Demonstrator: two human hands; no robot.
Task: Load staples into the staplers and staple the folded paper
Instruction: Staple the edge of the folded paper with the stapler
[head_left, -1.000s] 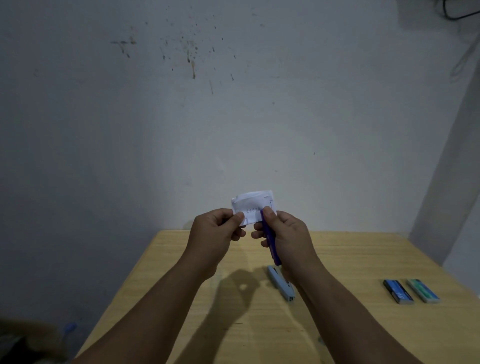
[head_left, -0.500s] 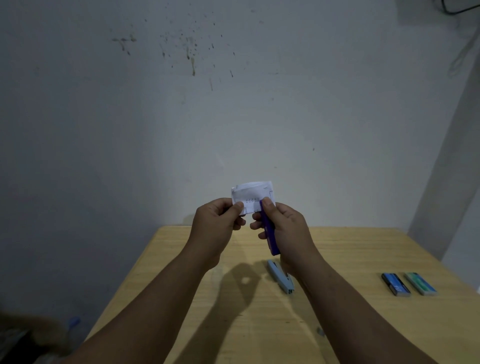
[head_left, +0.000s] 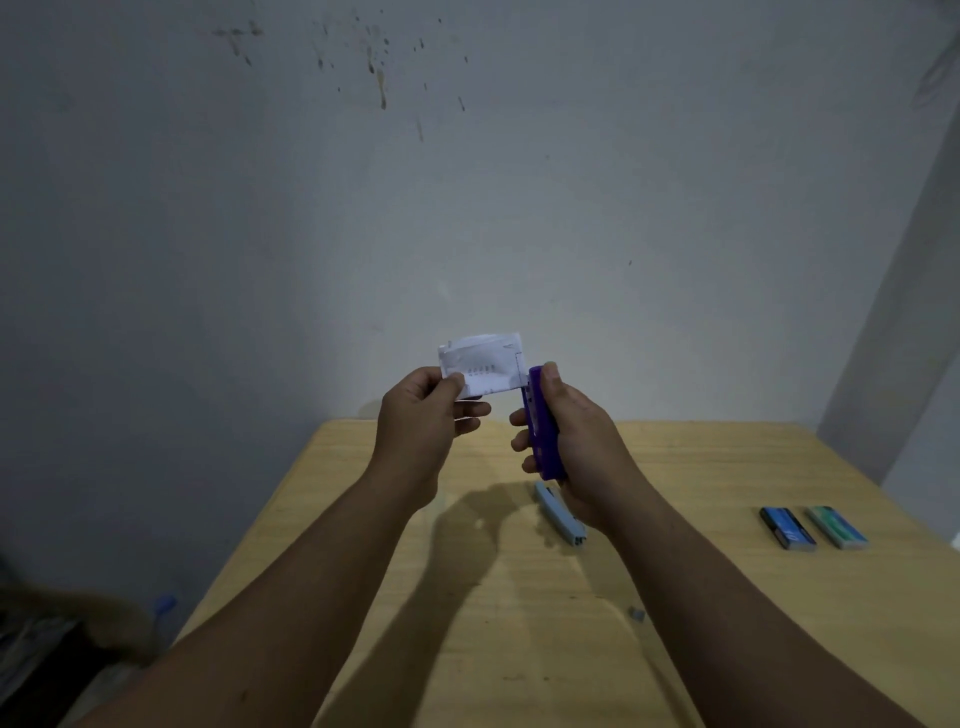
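I hold both things up in front of me, above the far end of the wooden table (head_left: 675, 597). My left hand (head_left: 421, 415) pinches the folded paper (head_left: 480, 370) by its left edge, thumb on the near face and the other fingers curled behind it, so the sheet stands roughly upright with its long side running left to right. My right hand (head_left: 571, 441) is wrapped round the purple stapler (head_left: 543, 421), thumb laid along its top near the nose, fingers curled under its left side. The stapler's long axis runs nearly vertical, nose up, at right angles to the paper's length. What matters is this: the paper's free right edge lies just left of the stapler's nose, touching it or nearly so; I cannot tell whether the edge sits inside the mouth. I judge the next move to be a short sideways feed of paper into the mouth, then a squeeze. The light blue stapler (head_left: 561, 514) lies on the table below my right hand, and two staple boxes (head_left: 813, 527) rest well off to the right.
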